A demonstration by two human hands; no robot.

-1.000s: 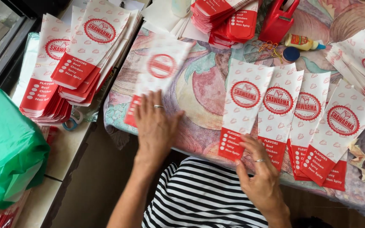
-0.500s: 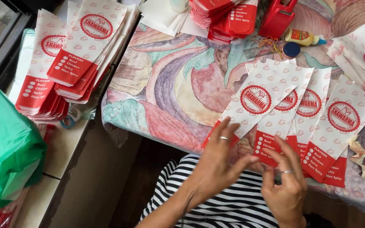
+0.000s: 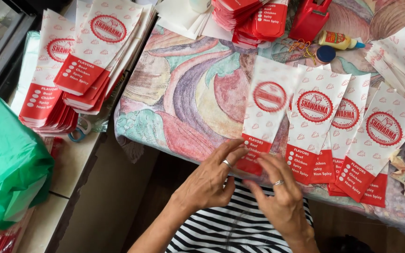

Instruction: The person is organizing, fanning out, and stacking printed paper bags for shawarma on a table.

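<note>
While fingers stay loosely spread, left hand (image 3: 209, 180) and right hand (image 3: 280, 197) touch the leftmost paper sleeve (image 3: 263, 115).

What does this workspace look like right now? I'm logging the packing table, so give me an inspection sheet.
Surface: table under a colourful patterned cloth.
Job's things: leftmost bag of a fanned row of red-and-white paper bags, overhanging the near edge.
Clutter: bag stacks, red bundles, glue bottle, red dispenser, green plastic bag.
Grippers: left hand and right hand both finger the leftmost bag's bottom edge; a ring on each.
Cables: nothing seen.
Surroundings: side counter on the left.
</note>
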